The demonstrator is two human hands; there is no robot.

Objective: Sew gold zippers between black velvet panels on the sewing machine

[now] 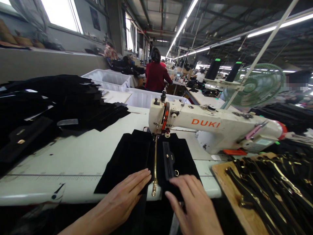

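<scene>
Black fabric [129,153] with a gold zipper [155,156] down its middle lies under the needle area of the sewing machine [210,122]. The zipper's gold pull hangs at the table's front edge. My left hand [124,192] lies flat on the fabric left of the zipper, its fingers stretched out. On the right, my right hand [190,202] touches the fabric near a gold ring [176,173], thumb and fingers apart. A black strap piece with a gold stud [167,155] sits on the right part of the fabric.
Black fabric pieces [49,104] are heaped at the left. Zippers with gold teeth lie on a wooden board [225,176] at the right. Behind the machine are white bins [110,80], a green fan [254,85], thread cones [213,69] and a person in dark red [155,76].
</scene>
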